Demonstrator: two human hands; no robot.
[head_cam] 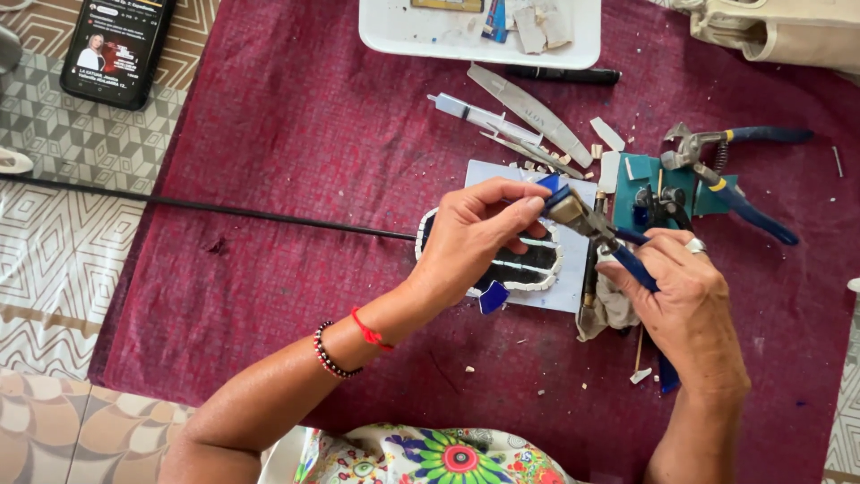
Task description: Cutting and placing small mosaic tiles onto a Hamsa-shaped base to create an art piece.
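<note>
At the upper left of the frame a smartphone (117,47) lies screen-up on the patterned tile floor (54,251), its display lit. A thin black cord (206,206) runs from the left edge toward the centre, crossing from the tiles onto the dark red cloth (296,134) that covers most of the work area. Left of centre, the left hand (475,235) — wrist carrying a red string and a dark bead bracelet (331,354) — is closed in a pinch, thumb and fingertips meeting on a small blue glass piece (551,184). Directly beneath this hand lies the mosaic panel (524,264), a dark oval shape with a white edge resting on a pale backing sheet (564,291); a loose blue shard (492,297) sits at its lower edge. At top centre a white tray (394,40) holds assorted scraps, with a black marker (560,76) just below it and long pale glass strips (528,112) near the panel's upper side. Right of centre, the right hand (685,300) is wrapped around the blue handles of the nippers (596,224), whose metal head meets the blue glass piece. A ring shows on one finger. At the upper right, a second pair of blue-handled pliers (730,170) rests on the cloth — partly over a teal block (649,193).
</note>
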